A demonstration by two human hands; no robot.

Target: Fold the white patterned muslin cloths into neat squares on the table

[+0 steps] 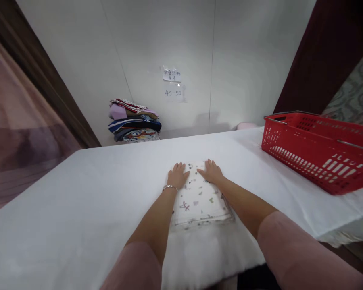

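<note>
A folded white cloth (201,199) printed with small coloured figures lies flat in front of me, its layered edge toward my body. My left hand (178,176) rests on its far left corner, fingers stretched out and thumb pointing inward. On the far right corner lies my right hand (211,172), likewise with fingers spread flat. Neither hand grips anything; both press on top of the cloth. A bracelet (170,187) circles my left wrist. My forearms cover parts of the cloth's left and right sides.
A white-covered table (109,193) stretches beneath the cloth. At the right stands a red plastic basket (308,155) with metal handles. Beyond the far edge is a stack of folded fabrics (135,121). Handwritten paper signs (172,75) hang on the wall, and a pinkish drape (24,133) hangs at left.
</note>
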